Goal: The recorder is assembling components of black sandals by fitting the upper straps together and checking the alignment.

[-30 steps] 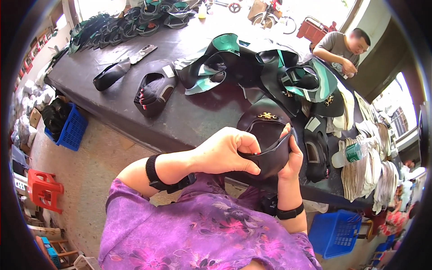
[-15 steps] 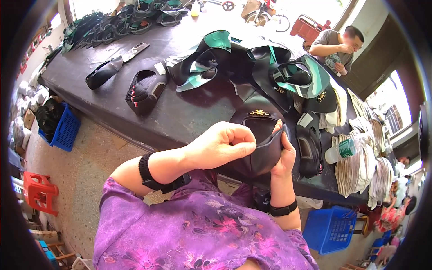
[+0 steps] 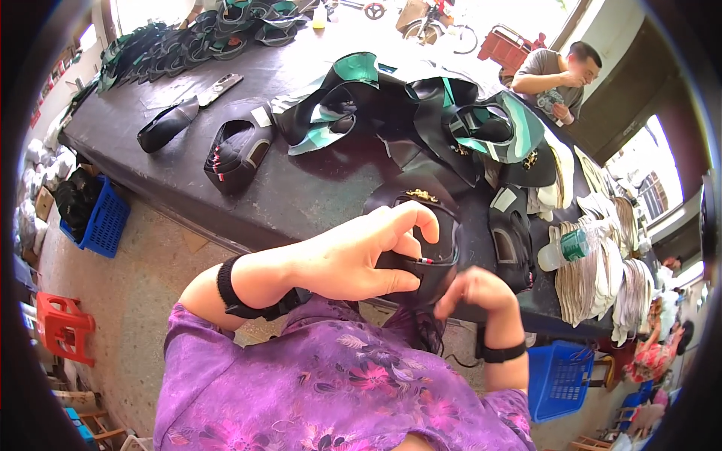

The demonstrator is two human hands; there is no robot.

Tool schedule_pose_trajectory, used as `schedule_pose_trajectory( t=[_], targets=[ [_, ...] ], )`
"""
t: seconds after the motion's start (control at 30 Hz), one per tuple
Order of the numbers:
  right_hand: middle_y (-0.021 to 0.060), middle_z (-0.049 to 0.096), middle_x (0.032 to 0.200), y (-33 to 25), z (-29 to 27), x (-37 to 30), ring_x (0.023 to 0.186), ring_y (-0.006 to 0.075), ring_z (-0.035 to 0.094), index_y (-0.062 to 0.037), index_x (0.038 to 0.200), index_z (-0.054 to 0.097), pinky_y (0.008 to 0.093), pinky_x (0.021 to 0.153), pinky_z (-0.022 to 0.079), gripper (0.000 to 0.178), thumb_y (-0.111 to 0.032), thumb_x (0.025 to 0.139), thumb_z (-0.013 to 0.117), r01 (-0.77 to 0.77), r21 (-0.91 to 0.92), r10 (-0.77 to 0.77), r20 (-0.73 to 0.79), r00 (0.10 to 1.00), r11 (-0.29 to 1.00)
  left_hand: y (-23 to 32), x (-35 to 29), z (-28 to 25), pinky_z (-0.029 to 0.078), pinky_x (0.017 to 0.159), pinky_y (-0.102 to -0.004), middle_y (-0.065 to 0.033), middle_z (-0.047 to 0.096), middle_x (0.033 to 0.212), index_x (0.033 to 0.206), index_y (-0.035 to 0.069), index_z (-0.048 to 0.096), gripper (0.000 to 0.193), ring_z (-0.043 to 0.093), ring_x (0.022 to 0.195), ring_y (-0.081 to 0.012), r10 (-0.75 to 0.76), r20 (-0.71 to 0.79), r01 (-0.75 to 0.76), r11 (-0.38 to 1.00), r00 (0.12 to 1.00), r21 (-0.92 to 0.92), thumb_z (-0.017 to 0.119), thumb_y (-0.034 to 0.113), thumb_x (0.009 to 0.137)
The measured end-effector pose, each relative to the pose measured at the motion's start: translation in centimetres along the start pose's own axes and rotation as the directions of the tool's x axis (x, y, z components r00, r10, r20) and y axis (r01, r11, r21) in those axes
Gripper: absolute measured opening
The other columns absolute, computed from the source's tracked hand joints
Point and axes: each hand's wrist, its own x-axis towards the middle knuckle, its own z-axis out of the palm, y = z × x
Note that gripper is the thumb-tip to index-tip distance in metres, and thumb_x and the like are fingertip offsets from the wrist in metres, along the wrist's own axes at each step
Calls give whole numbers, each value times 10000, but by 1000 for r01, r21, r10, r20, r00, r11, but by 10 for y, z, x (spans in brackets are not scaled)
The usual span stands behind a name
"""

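Note:
A black shoe upper point(image 3: 438, 279) with a gold ornament point(image 3: 421, 196) and a small striped tag at its heel edge lies at the table's near edge. My left hand point(image 3: 350, 255) is around that heel edge, its fingers bent over the opening and its thumb on the outer side; the grip is partly hidden. Just right of the heel, apart from the left hand, my right hand point(image 3: 481, 289) hangs with bent fingers smeared by motion. Whether anything is in it does not show. Beside the shoe upper lies another black shoe point(image 3: 511, 252) with a white label.
Black and green shoe pieces point(image 3: 496, 128) cover the far middle of the dark table point(image 3: 301, 203). A bottle point(image 3: 564, 249) lies on stacked pale pieces point(image 3: 587, 293) at right. Blue baskets point(image 3: 560, 379) stand on the floor. A person point(image 3: 553, 83) works across the table.
My right hand has let go of the shoe upper and moved down toward me. My left hand has spread from a pinch to around the heel edge. The upper has turned, showing its tag.

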Motion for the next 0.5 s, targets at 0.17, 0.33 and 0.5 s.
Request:
schedule_pose_trajectory(
  t=[0.17, 0.33, 0.5],
  targets=[
    [79, 630, 835, -92, 47, 8, 786, 207, 601, -29, 817, 630, 301, 711, 461, 96, -65, 729, 624, -50, -736, -322, -354, 878, 675, -3, 5, 4, 381, 778, -317, -65, 557, 881, 1080, 41, 375, 478, 494, 846, -197, 55, 88, -68, 986, 995, 151, 663, 66, 700],
    [33, 582, 812, -118, 57, 41, 825, 208, 526, -69, 821, 620, 331, 784, 368, 96, -119, 739, 615, -32, -942, -401, -173, 900, 335, -1, 10, 9, 349, 811, -342, -58, 560, 877, 1065, 47, 382, 465, 458, 899, -235, 136, 87, -152, 965, 987, 213, 667, 94, 700],
    [51, 581, 760, -117, 55, 48, 771, 229, 544, -55, 792, 623, 314, 712, 415, 91, -82, 707, 641, -11, -878, -285, -168, 944, 479, 1, 9, 9, 331, 828, -349, -54, 561, 883, 1026, 55, 395, 414, 447, 910, -230, 88, 61, -99, 972, 994, 212, 656, 106, 709]
  ],
)
